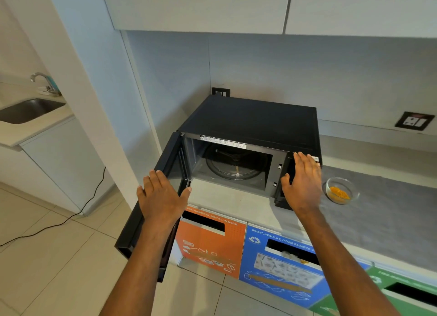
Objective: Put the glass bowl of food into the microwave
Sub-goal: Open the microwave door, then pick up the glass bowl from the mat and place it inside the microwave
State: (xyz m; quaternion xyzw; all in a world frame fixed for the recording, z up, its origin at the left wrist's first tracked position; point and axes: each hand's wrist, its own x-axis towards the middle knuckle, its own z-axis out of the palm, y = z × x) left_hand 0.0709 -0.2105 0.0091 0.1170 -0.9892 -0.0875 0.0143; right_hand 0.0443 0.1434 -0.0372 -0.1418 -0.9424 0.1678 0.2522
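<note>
A black microwave (250,124) stands on the counter with its door (151,197) swung wide to the left. Inside, the glass turntable (234,165) holds nothing. My left hand (160,195) lies flat, fingers spread, over the inner edge of the door. My right hand (302,183) hovers with fingers apart in front of the microwave's control panel. The small glass bowl (340,190) with yellow-orange food sits on the grey counter, just right of my right hand and apart from it.
Below the counter (390,211) are waste bins with orange (210,242), blue (279,268) and green fronts. A wall socket (415,121) sits at the right. A sink (26,109) with a tap is far left. A black cable (59,223) runs across the tiled floor.
</note>
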